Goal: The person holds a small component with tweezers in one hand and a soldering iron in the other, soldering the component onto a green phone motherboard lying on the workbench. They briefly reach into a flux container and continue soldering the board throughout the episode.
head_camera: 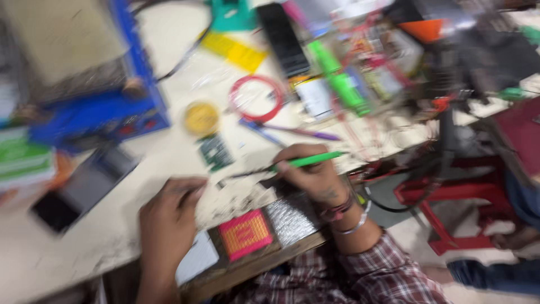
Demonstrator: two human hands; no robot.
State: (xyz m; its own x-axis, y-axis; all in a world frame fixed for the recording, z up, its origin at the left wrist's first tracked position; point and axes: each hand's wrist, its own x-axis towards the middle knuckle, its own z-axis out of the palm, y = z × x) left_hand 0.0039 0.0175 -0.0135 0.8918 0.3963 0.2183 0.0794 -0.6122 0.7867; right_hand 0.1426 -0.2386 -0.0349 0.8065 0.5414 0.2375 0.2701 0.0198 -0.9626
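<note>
whole shot is motion-blurred so take the fine details loosely. the right hand (315, 177) is pinched shut around a green-handled tool (306, 162), a thin pen-shaped thing with a dark metal tip that points left and down onto the workbench (67, 247), close to its near edge. can't make out what the tip actually touches, it's just a dark smear there. the left hand (169, 217) rests flat-ish on the worn, scuffed off-white bench top just left of that tip, fingers together and curled down; can't tell if it's pressing on anything small. between the two wrists, right at the near edge, sit a pink and orange woven-looking square (245, 233) and a crinkly silver foil patch (289, 221), side by side on a brown wooden strip. a little further in there's a small green circuit board (215, 151), a round yellow tin (201, 117) and a loop of red wire (257, 98). toward the far edge lie a black rectangular remote-shaped bar (284, 38) and a chunky bright green plastic tool (337, 79). blue boxy unit (107, 112) at the left end, dark phone (81, 191) lying flat near it. red plastic stool (450, 208) on the floor off the right end.
</note>
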